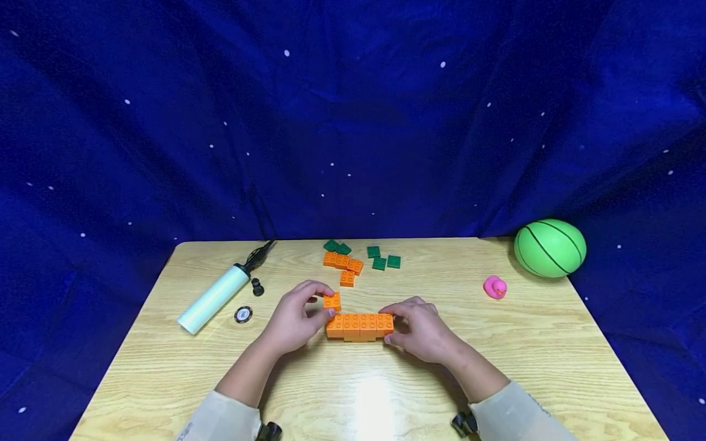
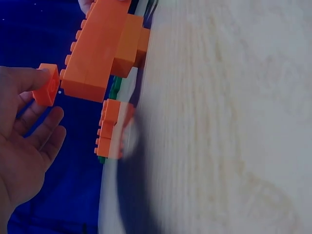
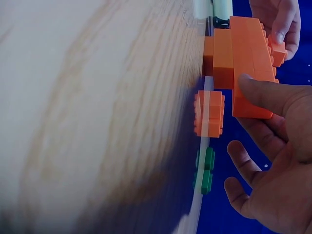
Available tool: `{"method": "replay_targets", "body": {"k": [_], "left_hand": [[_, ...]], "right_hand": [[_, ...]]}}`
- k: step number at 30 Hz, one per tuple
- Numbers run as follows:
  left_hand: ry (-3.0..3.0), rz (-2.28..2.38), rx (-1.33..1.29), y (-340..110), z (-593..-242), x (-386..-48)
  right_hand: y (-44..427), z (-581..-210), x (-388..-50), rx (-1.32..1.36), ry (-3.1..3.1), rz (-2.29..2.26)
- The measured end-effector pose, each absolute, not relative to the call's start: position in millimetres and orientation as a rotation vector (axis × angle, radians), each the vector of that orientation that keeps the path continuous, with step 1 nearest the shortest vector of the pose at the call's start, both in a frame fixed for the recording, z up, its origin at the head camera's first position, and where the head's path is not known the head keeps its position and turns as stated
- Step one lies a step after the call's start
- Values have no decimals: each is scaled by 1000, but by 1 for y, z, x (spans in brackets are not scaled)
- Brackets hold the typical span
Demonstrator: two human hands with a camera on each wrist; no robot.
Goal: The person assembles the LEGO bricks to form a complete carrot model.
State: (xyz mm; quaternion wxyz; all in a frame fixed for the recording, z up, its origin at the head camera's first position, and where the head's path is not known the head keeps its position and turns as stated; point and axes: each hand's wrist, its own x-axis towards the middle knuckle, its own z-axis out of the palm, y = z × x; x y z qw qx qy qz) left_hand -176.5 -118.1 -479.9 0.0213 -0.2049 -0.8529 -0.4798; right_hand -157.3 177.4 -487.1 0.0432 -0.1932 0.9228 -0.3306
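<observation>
An orange brick structure (image 1: 360,324), wider at its top layer than below, stands on the table in front of the person. My left hand (image 1: 295,318) pinches a single orange brick (image 1: 332,301) between thumb and fingers, just above the structure's left end. In the left wrist view that brick (image 2: 47,85) is tilted beside the studs of the top layer (image 2: 92,53). At the structure's right end my right hand (image 1: 423,331) grips it; in the right wrist view the thumb lies on the near face of the top layer (image 3: 251,53).
Behind the hands lie several loose orange bricks (image 1: 347,278) and several green bricks (image 1: 379,263). To the left are a pump (image 1: 215,298), a black pawn-like piece (image 1: 257,287) and a round chip (image 1: 243,314). A pink duck (image 1: 495,287) and green ball (image 1: 550,248) are at right.
</observation>
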Motion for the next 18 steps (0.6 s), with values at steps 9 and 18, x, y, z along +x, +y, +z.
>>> {"method": "replay_targets", "body": {"k": [9,18], "left_hand": [[-2610,-1567,-718,-114,-481,-163],[-2608,-1601,-713,-110,-488,-157]], "right_hand": [[178,-487,-158,-608,2829,-1004],[178,-487,-158,-608,2829,-1001]]}}
